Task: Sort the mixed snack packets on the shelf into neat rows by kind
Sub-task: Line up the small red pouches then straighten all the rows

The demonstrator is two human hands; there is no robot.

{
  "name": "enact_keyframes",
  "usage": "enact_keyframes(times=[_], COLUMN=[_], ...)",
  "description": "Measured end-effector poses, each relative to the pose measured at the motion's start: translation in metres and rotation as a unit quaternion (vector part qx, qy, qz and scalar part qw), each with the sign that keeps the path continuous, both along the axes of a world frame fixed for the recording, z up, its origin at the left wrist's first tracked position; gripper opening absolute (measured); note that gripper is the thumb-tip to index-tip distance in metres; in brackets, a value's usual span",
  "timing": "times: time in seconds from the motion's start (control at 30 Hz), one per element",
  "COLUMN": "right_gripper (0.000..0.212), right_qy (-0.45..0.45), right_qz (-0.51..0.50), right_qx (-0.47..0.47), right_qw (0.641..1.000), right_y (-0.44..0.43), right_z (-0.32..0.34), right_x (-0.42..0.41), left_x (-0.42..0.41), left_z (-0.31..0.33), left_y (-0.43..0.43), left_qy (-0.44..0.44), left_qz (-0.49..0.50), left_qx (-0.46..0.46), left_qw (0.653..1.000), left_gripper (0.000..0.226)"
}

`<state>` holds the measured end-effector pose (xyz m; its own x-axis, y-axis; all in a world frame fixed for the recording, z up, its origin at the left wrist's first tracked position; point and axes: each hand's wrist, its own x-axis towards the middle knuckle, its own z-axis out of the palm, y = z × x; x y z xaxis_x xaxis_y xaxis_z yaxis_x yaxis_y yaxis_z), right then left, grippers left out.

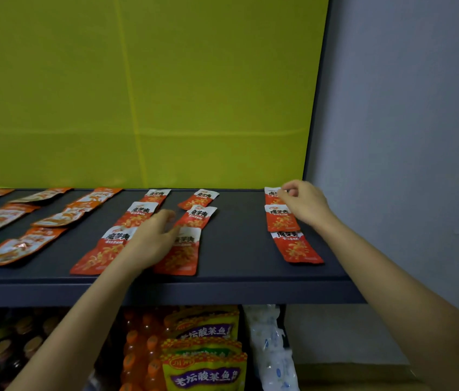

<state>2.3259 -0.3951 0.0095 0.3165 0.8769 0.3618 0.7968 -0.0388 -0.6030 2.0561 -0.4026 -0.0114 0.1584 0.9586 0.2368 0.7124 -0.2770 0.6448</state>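
Broadly, the dark shelf (236, 266) carries red-and-white snack packets (191, 251) in columns running front edge to back edge, their long axes pointing toward the back, white ends rearward. Orange packets (17, 248) lie slanted toward the left end. The left hand (153, 239) rests flat between two middle columns, grip loose, holding nothing. Near the right back corner, the right hand (304, 203) pinches the rearmost packet (272, 194) by its white end.
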Motion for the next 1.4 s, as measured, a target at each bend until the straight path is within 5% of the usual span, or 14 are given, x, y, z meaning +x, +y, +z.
enact_keyframes(times=[0.33,0.67,0.83,1.13,1.33,1.4], right_gripper=[0.051,0.057,0.055,0.049,0.044,0.047], right_qy=[-0.034,-0.046,-0.038,-0.055,-0.019,0.002], right_qz=[0.162,0.157,0.147,0.145,0.129,0.124], right_qx=[-0.201,-0.15,-0.147,-0.126,-0.117,-0.122], right_qw=[0.966,0.975,0.977,0.98,0.984,0.985], right_y=[-0.018,-0.008,-0.012,-0.014,-0.009,-0.003], right_z=[-0.003,-0.032,-0.032,-0.033,-0.031,-0.03], right_x=[-0.122,-0.135,-0.134,-0.135,-0.135,-0.135], left_x=[-0.01,-0.01,-0.016,-0.018,-0.015,-0.007], left_z=[-0.008,-0.014,-0.01,-0.014,-0.017,-0.015], left_y=[-0.004,0.002,-0.001,0.004,0.024,0.035], left_qy=[0.057,0.077,0.028,0.098,0.041,0.017], left_qz=[-0.053,-0.053,-0.1,-0.125,-0.113,-0.081], left_qx=[-0.037,0.01,-0.041,-0.009,-0.046,-0.065], left_qw=[0.996,0.996,0.994,0.987,0.992,0.994], left_gripper=[0.062,0.05,0.048,0.054,0.03,0.046])
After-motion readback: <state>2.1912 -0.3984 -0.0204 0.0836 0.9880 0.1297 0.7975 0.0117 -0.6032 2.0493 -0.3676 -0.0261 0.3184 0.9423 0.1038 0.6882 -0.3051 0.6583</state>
